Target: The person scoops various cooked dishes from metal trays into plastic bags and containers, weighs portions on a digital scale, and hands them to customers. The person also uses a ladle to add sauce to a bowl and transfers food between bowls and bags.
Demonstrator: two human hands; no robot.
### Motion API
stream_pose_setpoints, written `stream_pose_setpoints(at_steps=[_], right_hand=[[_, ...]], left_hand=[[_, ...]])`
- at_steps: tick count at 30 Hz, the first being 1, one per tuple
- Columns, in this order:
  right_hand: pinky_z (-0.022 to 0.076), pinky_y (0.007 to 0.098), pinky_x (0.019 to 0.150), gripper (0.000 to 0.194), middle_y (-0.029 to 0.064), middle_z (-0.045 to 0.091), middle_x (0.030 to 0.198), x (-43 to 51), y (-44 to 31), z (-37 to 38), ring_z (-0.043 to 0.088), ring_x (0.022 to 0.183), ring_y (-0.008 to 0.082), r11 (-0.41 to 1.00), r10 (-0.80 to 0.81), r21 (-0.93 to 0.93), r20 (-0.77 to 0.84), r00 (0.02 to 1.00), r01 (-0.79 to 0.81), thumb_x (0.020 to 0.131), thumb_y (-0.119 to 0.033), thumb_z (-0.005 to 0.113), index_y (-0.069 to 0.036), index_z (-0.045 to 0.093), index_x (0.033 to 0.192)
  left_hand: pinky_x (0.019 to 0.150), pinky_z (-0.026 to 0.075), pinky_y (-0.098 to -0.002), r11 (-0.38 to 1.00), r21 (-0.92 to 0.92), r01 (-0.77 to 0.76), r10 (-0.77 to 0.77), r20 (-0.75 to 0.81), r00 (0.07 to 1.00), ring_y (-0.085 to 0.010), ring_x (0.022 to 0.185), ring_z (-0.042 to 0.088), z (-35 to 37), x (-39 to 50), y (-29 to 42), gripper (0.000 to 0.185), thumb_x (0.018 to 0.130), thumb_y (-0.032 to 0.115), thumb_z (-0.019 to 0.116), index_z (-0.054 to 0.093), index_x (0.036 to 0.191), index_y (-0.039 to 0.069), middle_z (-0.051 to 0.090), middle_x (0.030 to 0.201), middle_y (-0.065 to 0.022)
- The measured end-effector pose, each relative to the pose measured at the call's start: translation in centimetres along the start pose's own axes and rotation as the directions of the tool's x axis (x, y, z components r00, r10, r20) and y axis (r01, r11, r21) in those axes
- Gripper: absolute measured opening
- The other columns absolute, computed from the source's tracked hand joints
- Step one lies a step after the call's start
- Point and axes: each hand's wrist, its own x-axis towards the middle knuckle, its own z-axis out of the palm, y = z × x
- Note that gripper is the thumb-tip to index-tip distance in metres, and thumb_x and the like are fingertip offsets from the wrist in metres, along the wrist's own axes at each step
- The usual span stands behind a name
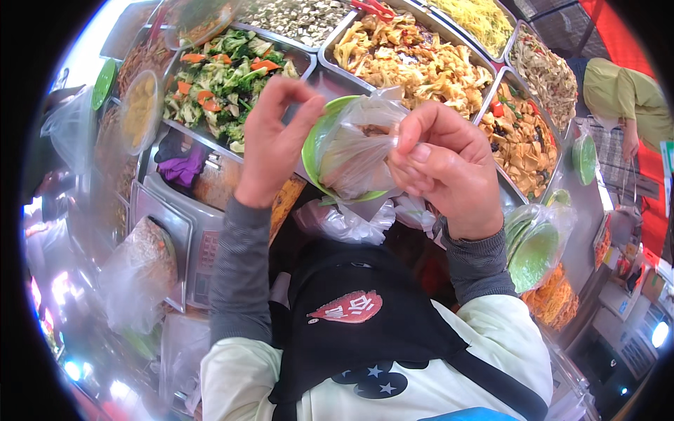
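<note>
My right hand (445,163) pinches the gathered side of a clear plastic bag (358,142) between thumb and fingers. Brownish food shows dimly through the plastic, and the bag lies in or over a green bowl (311,152). My left hand (279,137) is raised at the bowl's left side, thumb and fingers curved and apart, slightly blurred, with nothing visible in it. Behind the hands are a metal tray of broccoli and carrot (221,84) and a tray of cauliflower (421,63).
At the left, a filled plastic bag (142,268) sits on a weighing scale (192,247). Bagged green bowls (534,252) stand at the right, below a tray of tofu pieces (521,139). A person in yellow-green (624,97) is at the far right. Plastic bags (353,221) hang before my apron.
</note>
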Motion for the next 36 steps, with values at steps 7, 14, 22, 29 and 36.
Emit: stream_pose_setpoints(at_steps=[7, 14, 22, 29, 36], right_hand=[[0.0282, 0.022, 0.046, 0.009, 0.001, 0.047, 0.066, 0.9, -1.2, 0.3, 0.034, 0.05, 0.0044, 0.998, -0.058, 0.011, 0.075, 0.996, 0.058, 0.086, -0.001, 0.05, 0.003, 0.054, 0.093], [0.0311, 0.025, 0.049, 0.012, -0.0008, 0.038, 0.064, 1.7, -2.7, -0.3, 0.034, 0.052, 0.0078, 0.986, -0.099, 0.129, -0.073, 0.992, 0.108, 0.087, -0.005, 0.045, 0.0, 0.055, 0.092], [0.0328, 0.0229, 0.051, 0.009, -0.0001, 0.04, 0.067, 1.4, -1.0, 0.4, 0.035, 0.055, 0.0076, 0.994, -0.071, 0.083, -0.028, 0.997, 0.073, 0.088, -0.003, 0.046, 0.0, 0.052, 0.093], [0.0384, 0.0216, 0.054, 0.009, 0.0007, 0.052, 0.073, 1.0, -0.3, 1.1, 0.044, 0.058, 0.0059, 0.956, -0.06, -0.291, -0.106, 0.993, 0.026, 0.089, 0.0, 0.05, 0.0, 0.058, 0.094], [0.0444, 0.0228, 0.059, 0.009, 0.0018, 0.058, 0.077, -0.2, 1.4, 1.4, 0.051, 0.062, 0.0054, 0.888, -0.074, -0.459, -0.101, 0.992, 0.019, 0.092, -0.002, 0.053, 0.001, 0.059, 0.097]], left_hand=[[0.076, 0.051, -0.0405, 0.878, 0.406, 0.254, -0.191, -0.188, 0.963, -0.0337, 0.085, 0.064, 2.1, -5.3, -5.4, 0.028, 0.085, 0.016, 0.067, 0.06, 0.105, -0.002, 0.066, 0.087, -0.0156], [0.073, 0.05, -0.0408, 0.807, 0.578, 0.119, 0.004, -0.207, 0.978, -0.0362, 0.084, 0.062, -0.8, -7.6, -6.5, 0.014, 0.085, 0.01, 0.062, 0.064, 0.095, 0.001, 0.064, 0.087, -0.0154], [0.076, 0.05, -0.0317, 0.841, 0.201, 0.502, -0.316, -0.57, 0.758, -0.0171, 0.09, 0.059, 2.8, -13.5, -7.5, 0.051, 0.089, 0.029, 0.067, 0.047, 0.123, -0.004, 0.058, 0.105, -0.0129], [0.062, 0.05, -0.0303, 0.765, -0.131, 0.63, -0.618, -0.424, 0.662, -0.0146, 0.07, 0.063, 2.1, -14.0, -5.2, 0.01, 0.088, 0.006, 0.051, 0.057, 0.089, -0.002, 0.062, 0.072, -0.0087], [0.07, 0.049, -0.0369, 0.821, 0.318, 0.473, -0.272, -0.511, 0.816, -0.025, 0.072, 0.06, 3.0, -13.5, -4.4, 0.043, 0.087, 0.039, 0.065, 0.053, 0.097, -0.002, 0.059, 0.079, -0.0104]])
